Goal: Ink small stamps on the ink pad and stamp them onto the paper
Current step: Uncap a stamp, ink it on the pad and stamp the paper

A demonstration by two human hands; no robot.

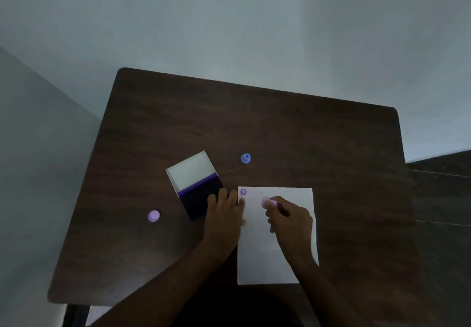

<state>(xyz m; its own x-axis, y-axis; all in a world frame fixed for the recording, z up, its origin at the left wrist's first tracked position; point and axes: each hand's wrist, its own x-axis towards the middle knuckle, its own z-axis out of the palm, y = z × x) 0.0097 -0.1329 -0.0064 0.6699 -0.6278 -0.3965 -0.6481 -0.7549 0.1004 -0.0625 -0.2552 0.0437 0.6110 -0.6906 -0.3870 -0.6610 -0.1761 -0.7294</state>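
A white sheet of paper (257,255) lies on the dark wooden table (254,128), with one purple stamp mark (243,192) in its top left corner. My right hand (290,221) pinches a small pink stamp (268,202) over the upper part of the paper. My left hand (224,214) rests flat, its fingers on the paper's left edge and the near corner of the open ink pad (197,193). The pad's white lid lies hinged back behind its dark purple surface.
A blue stamp (245,158) stands on the table behind the paper. A pink round stamp (154,216) sits left of the ink pad. A pale wall rises behind the table, and a second dark surface adjoins at the right.
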